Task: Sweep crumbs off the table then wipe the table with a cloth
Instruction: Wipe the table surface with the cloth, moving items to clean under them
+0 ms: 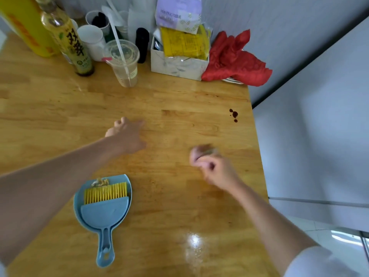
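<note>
A blue dustpan (89, 200) lies on the wooden table (179, 100) at the near left, with a blue brush with yellow bristles (105, 204) nested in it and a few crumbs (99, 182) at its lip. My left hand (127, 136) rests flat on the table's middle, fingers spread, holding nothing. My right hand (211, 166) is blurred, right of centre; its fingers are curled around something small and greyish that I cannot make out. Dark red drops (234, 114) stain the table near its right edge. A red cloth (235, 58) lies crumpled at the far right corner.
Along the back stand a yellow container (26, 25), a bottle (67, 41), white cups (91, 39), a plastic cup with a straw (125, 62), a black object (142, 44) and a white box (177, 64) with yellow packets and tissues. The table's right edge borders a grey wall.
</note>
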A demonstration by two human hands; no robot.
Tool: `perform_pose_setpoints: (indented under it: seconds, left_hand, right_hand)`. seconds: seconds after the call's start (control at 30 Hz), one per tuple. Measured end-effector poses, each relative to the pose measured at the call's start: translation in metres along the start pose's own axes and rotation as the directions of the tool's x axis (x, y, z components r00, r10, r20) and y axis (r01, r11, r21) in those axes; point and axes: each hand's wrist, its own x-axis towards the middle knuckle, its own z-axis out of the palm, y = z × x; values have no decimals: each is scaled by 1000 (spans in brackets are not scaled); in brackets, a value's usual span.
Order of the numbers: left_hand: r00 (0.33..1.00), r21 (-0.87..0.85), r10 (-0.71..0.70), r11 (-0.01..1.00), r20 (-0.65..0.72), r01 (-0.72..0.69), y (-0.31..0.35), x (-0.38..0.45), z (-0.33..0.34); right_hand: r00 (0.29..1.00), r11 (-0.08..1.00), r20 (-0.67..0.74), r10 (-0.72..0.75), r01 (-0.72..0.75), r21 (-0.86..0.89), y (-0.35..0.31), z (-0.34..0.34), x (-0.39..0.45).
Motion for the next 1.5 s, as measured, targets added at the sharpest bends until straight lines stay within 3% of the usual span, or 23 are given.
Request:
perform_pose_setpoints:
  seconds: [0.03,0.1,0.13,0.2,0.3,0.37,0.4,0.43,0.5,0.6,0.63,0.7,0.77,0.83,0.93,1.0,1.07,1.17,1.23,1.27,1.37,1.43,1.5]
  left_hand:
    - [999,-7,-30,1000,-28,29,-8,3,-5]
    - [993,-27,-110,994,-30,109,-25,13,-10]
    - [992,-37,-127,991,-2,127,-30,17,-9]
    - [991,-49,-123,991,51,126,-37,26,-9]
    - [988,-75,-132,988,75,138,-35,27,-14]
    - [989,-89,-130,987,71,136,-33,25,-15]
    - [989,-99,-132,985,72,139,-34,26,-15]
    - [988,-110,-135,984,73,142,-34,26,-16]
    - [988,-130,-130,981,88,141,-34,26,-15]
    - [987,-148,-128,979,92,141,-34,25,-16]
    - [987,-149,-132,978,93,145,-33,25,-17]
    - [987,-155,-131,977,93,144,-31,24,-18]
    - [989,-161,-121,978,88,134,-33,24,-17]
    - [990,-161,-111,979,86,124,-34,25,-15]
    - [990,-160,-115,979,85,127,-35,28,-13]
    - [990,-152,-113,980,87,125,-33,28,-14]
    - [989,-139,-116,982,95,128,-33,29,-15]
    - [984,-100,-143,983,111,154,-30,31,-17]
    - [982,-102,-158,980,107,169,-22,33,-18]
    - [983,-108,-158,980,99,168,-19,35,-18]
    - [990,-149,-135,979,42,140,-2,42,-18]
    - [988,-183,-152,972,6,150,12,49,-17]
    - [982,-210,-186,960,17,185,22,57,-19]
  right_hand:
    - [958,977,-197,209,-199,71,15,-20,6]
    - [590,756,-475,653,-535,376,36,-41,25]
    - [450,696,-548,705,-585,416,34,-36,31]
    - [553,798,-590,588,-515,313,11,3,51]
    - [977,999,-212,-1,13,53,-63,69,50]
    - [904,939,277,-327,344,-15,-91,65,52]
    - [871,950,396,-289,311,11,-91,50,67]
    - [902,973,373,-216,231,5,-84,32,86]
    - [999,999,0,35,-35,-15,-69,0,125]
    - [810,904,-402,426,-400,152,-76,8,153]
    - [851,936,-395,346,-344,79,-87,27,151]
    - [996,997,-92,-6,-1,-72,-110,59,126]
    - [928,948,262,-263,299,-107,-111,61,101]
    - [909,957,349,-230,277,-91,-83,32,95]
    - [984,983,-60,168,-163,81,-24,-28,97]
    - [792,890,-406,456,-390,237,4,-42,94]
    - [706,888,-560,433,-439,134,4,-15,85]
    - [963,991,-270,-3,-33,-130,-19,38,44]
    - [981,971,52,-186,192,-144,-10,31,18]
    - [981,970,85,-175,187,-154,4,17,14]
    - [946,976,-246,211,-218,-2,44,-40,33]
    - [744,869,-460,485,-470,156,63,-65,69]
    - [641,822,-559,527,-551,144,65,-68,113]
